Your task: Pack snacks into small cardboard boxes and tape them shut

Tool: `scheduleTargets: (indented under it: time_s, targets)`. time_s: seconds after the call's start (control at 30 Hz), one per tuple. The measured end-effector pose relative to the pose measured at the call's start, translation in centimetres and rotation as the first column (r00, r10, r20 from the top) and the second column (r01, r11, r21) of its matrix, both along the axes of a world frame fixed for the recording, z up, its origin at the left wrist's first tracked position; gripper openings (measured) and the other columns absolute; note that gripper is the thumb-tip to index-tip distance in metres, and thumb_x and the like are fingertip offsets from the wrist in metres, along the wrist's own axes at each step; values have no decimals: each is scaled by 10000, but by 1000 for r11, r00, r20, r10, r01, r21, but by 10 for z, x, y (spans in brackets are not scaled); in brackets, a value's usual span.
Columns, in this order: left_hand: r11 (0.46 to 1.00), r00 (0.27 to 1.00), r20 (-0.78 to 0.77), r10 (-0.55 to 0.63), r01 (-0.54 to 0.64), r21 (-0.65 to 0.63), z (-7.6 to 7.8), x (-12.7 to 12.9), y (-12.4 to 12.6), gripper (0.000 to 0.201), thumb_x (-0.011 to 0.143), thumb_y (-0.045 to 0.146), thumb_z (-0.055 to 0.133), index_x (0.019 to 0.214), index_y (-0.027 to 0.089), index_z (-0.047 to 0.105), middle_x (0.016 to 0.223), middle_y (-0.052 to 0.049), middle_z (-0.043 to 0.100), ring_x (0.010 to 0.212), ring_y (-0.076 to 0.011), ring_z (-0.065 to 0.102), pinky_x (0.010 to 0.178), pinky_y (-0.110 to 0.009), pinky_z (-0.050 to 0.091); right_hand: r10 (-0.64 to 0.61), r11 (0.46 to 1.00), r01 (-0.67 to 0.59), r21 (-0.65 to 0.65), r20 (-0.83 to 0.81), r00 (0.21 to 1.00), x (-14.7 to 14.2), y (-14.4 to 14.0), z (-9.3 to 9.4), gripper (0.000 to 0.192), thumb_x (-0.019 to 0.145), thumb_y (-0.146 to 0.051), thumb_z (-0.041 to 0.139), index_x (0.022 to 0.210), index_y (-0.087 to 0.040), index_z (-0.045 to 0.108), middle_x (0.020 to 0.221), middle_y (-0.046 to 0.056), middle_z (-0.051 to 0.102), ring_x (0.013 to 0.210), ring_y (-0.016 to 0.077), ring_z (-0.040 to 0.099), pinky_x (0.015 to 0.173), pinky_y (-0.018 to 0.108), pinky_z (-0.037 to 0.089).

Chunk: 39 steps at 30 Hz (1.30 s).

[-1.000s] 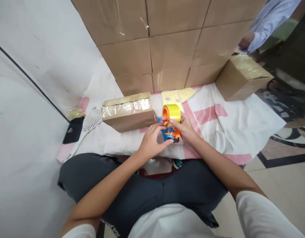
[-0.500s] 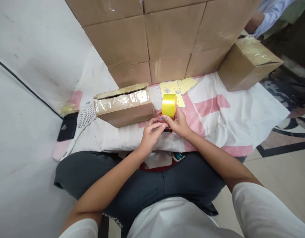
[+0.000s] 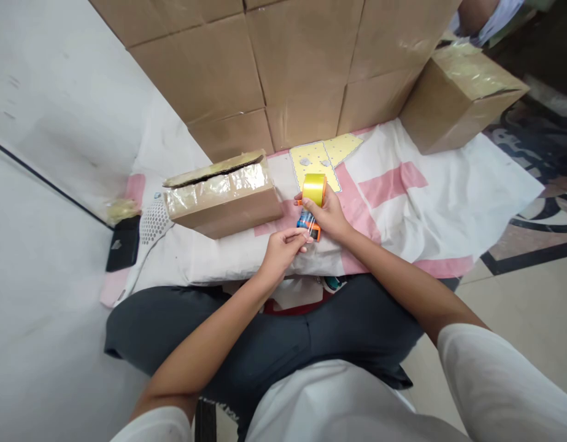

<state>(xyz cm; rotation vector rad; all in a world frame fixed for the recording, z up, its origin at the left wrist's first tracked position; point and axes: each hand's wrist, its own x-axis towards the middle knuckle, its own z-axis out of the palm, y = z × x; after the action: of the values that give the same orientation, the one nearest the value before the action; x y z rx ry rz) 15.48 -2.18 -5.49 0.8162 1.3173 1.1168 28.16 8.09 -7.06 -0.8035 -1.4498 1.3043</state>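
Now the right hand (image 3: 327, 212) is gripping the tape dispenser (image 3: 311, 205) beside the taped box (image 3: 223, 196), while the left hand (image 3: 281, 252) is pinching its clear tape end (image 3: 310, 228).

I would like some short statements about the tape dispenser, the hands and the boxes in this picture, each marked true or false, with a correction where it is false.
1. The right hand holds the tape dispenser. True.
2. The roll of tape on the dispenser is blue. False: the roll is yellow; only part of the dispenser body is blue and orange.
3. The left hand pinches the loose end of the tape just below the dispenser. True.
4. The small box lies to the right of the dispenser. False: it lies to its left, on the white and pink cloth.
5. A wall of stacked cartons stands behind the cloth. True.
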Motion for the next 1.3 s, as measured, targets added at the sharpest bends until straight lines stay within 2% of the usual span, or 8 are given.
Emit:
scheduleTargets:
  time_s: [0.13, 0.33, 0.53, 0.67, 0.83, 1.07, 1.2, 1.3]
  targets:
    - [1000, 1000, 9, 19, -19, 5, 0, 3, -6, 311, 691, 399, 833, 864, 144, 790, 815, -78, 779, 660, -138, 642, 614, -248, 498, 74, 993, -75, -86, -10, 997, 7, 3, 10, 415, 777, -527, 778, 1012, -225, 618, 1046, 70, 729, 959, 243, 703, 893, 446, 591]
    - [999, 999, 37, -10, 12, -37, -4, 8, -14, 317, 691, 418, 835, 841, 143, 787, 794, -77, 774, 678, -145, 650, 596, -240, 486, 196, 944, -187, -273, 4, 981, 13, 4, 24, 386, 680, -427, 854, 912, -186, 660, 937, 72, 754, 906, 250, 719, 817, 382, 596]
    - [998, 998, 48, -26, 28, -48, -6, 14, -18, 342, 700, 438, 835, 862, 144, 772, 803, -71, 771, 620, -123, 626, 581, -241, 478, 202, 949, -193, -251, 9, 979, 11, 1, 17, 450, 732, -592, 821, 859, -186, 676, 901, 65, 748, 906, 239, 726, 812, 356, 596]
    - [1000, 997, 76, -24, 26, -18, -5, 17, -20, 347, 719, 448, 820, 865, 144, 742, 789, -49, 753, 549, -92, 574, 586, -248, 490, 138, 954, -151, -257, -69, 988, 11, 0, 21, 430, 707, -519, 864, 919, -193, 680, 975, 70, 761, 940, 241, 730, 861, 373, 595]
    - [999, 995, 93, -35, 34, 13, -1, 16, -17, 348, 733, 446, 809, 883, 144, 723, 775, -36, 733, 538, -88, 566, 583, -244, 481, 89, 953, -120, -278, -121, 989, 11, 3, 25, 414, 686, -452, 871, 933, -197, 658, 884, 51, 749, 864, 233, 737, 826, 385, 602]
    - [998, 994, 82, -69, 70, -3, -2, 17, -22, 310, 758, 442, 781, 838, 153, 704, 791, -42, 741, 542, -91, 571, 589, -242, 483, 0, 959, -8, -282, -29, 1000, 18, 21, 19, 417, 544, -271, 898, 879, -181, 666, 860, 36, 740, 849, 234, 727, 832, 384, 595]
    - [996, 993, 96, -75, 78, -30, -5, 19, -25, 330, 744, 452, 793, 850, 150, 709, 794, -48, 752, 547, -95, 580, 597, -245, 491, 39, 952, -44, -304, -23, 999, 24, 27, 22, 475, 524, -263, 905, 930, -178, 673, 874, 43, 753, 868, 243, 733, 853, 397, 595]
    - [993, 989, 122, -85, 94, -73, -10, 22, -27, 339, 727, 452, 806, 838, 149, 705, 776, -51, 753, 550, -101, 597, 606, -249, 497, 140, 935, -135, -329, -10, 990, 29, 27, 28, 475, 576, -360, 907, 947, -174, 677, 868, 64, 764, 855, 253, 741, 861, 423, 604]
